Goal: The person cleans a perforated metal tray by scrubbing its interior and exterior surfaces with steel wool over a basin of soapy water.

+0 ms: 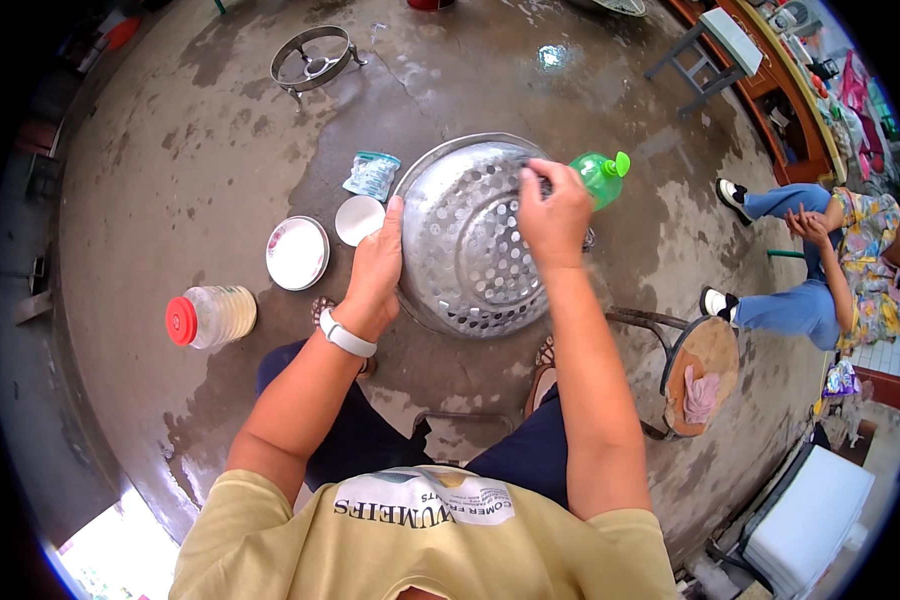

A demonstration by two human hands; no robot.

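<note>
The metal pan (450,230) is silver-grey, patterned with round dots; the pump bottle (595,180) is translucent green. The jar has a red lid (181,321), the plate (297,258) pink floral marks on white. The wristband (348,339) is white, the T-shirt (260,530) dull yellow.

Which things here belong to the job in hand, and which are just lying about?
In the work:
perforated metal pan, gripped at its rim by the left hand, right hand at its face
green pump bottle, close by (likely)

Seemingly just lying about:
red-lidded jar
metal ring stand
pink cloth
white plate
</note>
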